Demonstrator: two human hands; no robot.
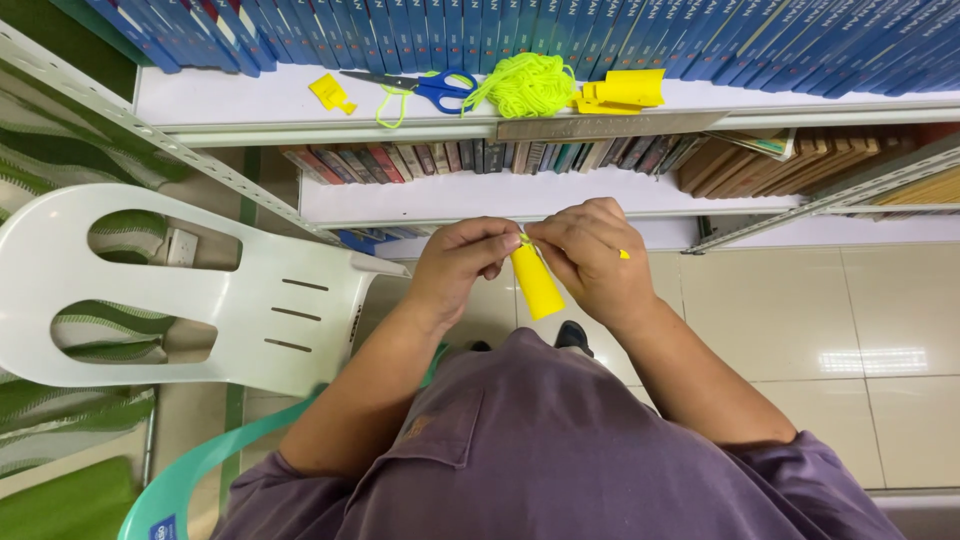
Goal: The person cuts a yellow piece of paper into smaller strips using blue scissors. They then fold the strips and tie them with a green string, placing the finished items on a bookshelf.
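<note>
Purple short-sleeved shirt fabric (560,450) fills the lower foreground, with both forearms extending up from it. Left hand (458,262) and right hand (590,255) meet at centre above the cream tiled floor (800,320). Between them hangs a yellow flat paper tag (537,283), tilted, its upper end pinched by the closed grip of the left fingers; the right grip is also closed, on the tag's top and a short neon-yellow strand whose tip (624,254) shows beside the right hand. To the left stands a white plastic chair (200,290), and below it the green plastic chair rim (200,465). Beyond the hands, well apart, a white shelf (250,100) carries a small yellow tag (331,93), blue-handled scissors (430,88), a loose bundle of neon-yellow yarn (525,85) and a stack of yellow paper tags (620,92). Blue book spines (600,30) line the top edge; a row of mixed books (480,157) fills the shelf beneath.
</note>
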